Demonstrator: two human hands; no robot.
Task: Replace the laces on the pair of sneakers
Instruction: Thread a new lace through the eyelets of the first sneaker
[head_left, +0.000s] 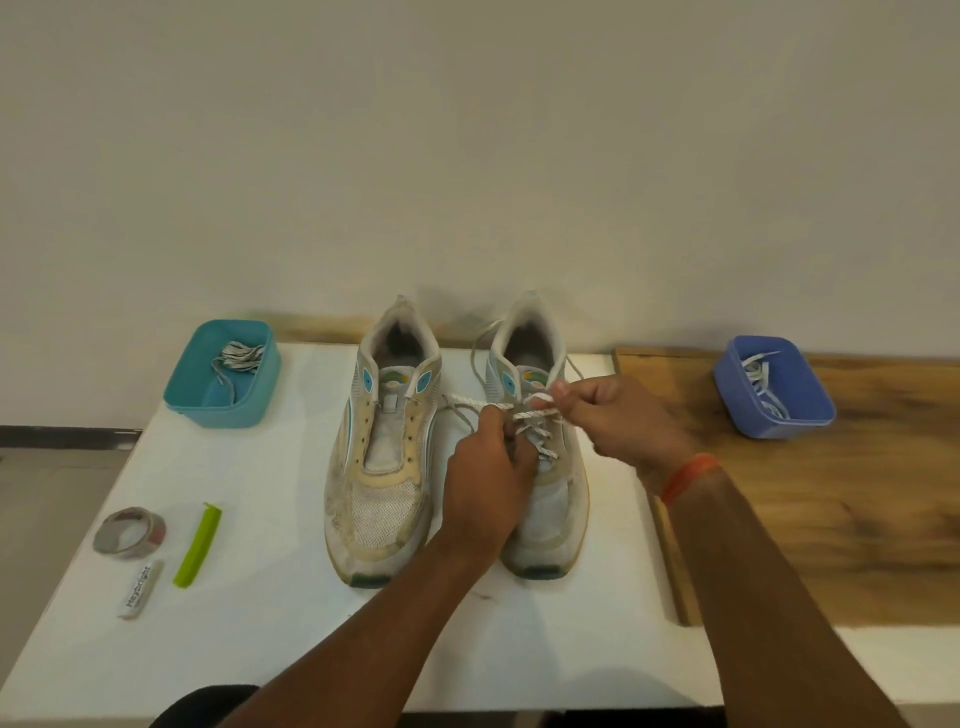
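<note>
Two worn white sneakers stand side by side on the white table, toes toward me. The left sneaker has bare eyelets and no lace. The right sneaker carries a white speckled lace threaded through its lower eyelets. My left hand pinches the lace over the eyelets of the right sneaker. My right hand pinches the lace's other end just right of the tongue. Loose lace ends loop out to the left and behind the shoe.
A teal tub with a bundled lace sits at the back left. A blue tub holding white laces rests on a wooden board at the right. A tape roll, a green clip and a small white tube lie front left.
</note>
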